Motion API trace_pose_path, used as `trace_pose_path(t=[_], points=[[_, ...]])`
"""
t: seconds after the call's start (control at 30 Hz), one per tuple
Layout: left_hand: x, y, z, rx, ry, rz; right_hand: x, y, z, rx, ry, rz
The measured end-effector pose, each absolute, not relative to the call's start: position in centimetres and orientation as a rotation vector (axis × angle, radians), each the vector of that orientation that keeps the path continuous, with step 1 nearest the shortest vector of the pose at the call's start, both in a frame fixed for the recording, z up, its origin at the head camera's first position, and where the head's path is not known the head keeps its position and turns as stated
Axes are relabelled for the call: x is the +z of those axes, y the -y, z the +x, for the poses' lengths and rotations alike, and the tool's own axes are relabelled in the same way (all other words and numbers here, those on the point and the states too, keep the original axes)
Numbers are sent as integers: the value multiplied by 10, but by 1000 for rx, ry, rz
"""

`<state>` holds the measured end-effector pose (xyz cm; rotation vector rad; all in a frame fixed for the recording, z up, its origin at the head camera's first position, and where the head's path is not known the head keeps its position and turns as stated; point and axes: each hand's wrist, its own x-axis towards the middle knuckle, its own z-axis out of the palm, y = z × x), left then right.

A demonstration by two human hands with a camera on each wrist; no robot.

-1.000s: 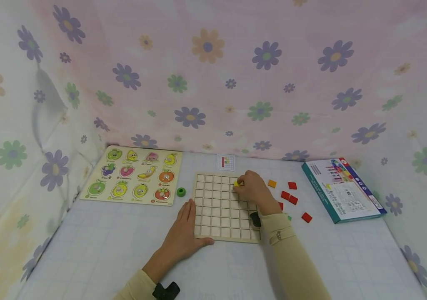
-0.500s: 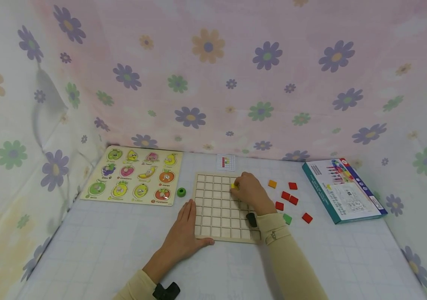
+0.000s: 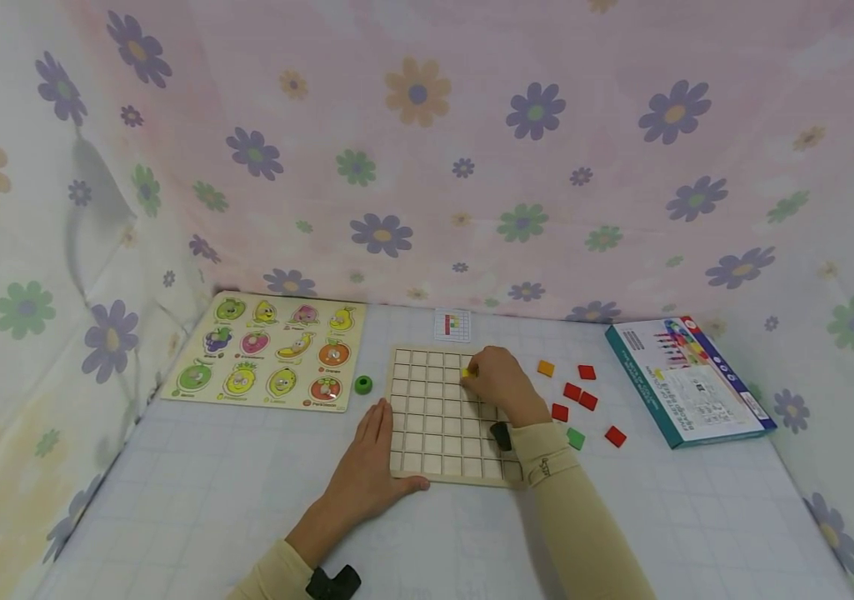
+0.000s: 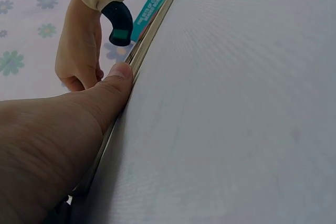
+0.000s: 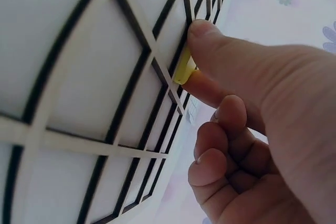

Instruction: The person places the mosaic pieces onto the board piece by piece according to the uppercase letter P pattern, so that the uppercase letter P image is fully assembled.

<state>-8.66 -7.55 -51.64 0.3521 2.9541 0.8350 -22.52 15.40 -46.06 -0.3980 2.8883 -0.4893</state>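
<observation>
A wooden grid board (image 3: 423, 412) lies flat on the table, its cells bare where I can see them. My right hand (image 3: 500, 383) pinches a yellow square tile (image 5: 185, 66) between thumb and index finger, over the upper right part of the grid. In the right wrist view the tile is tilted against the grid strips, and the other fingers are curled. My left hand (image 3: 362, 467) rests at the board's lower left corner. Its straight fingers lie along the left side and its thumb (image 4: 118, 80) along the near edge.
Right of the board lie several red tiles (image 3: 572, 392), an orange tile (image 3: 546, 367) and a green tile (image 3: 575, 438). A pattern card (image 3: 452, 326) is behind the board. A green ring-like piece (image 3: 363, 384) and a fruit puzzle board (image 3: 269, 350) are left, a box (image 3: 689, 381) right.
My right hand has moved slightly left and down with the yellow tile, then nearly stopped. A red tile and the green tile are now uncovered beside the wrist. The left hand stays put.
</observation>
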Motion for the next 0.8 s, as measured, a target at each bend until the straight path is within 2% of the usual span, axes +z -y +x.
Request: trace_pose_path(t=[0.8], points=[[-518,75,-87,811,-2967,337,-467,-154,-224,-566,-2916,-312]])
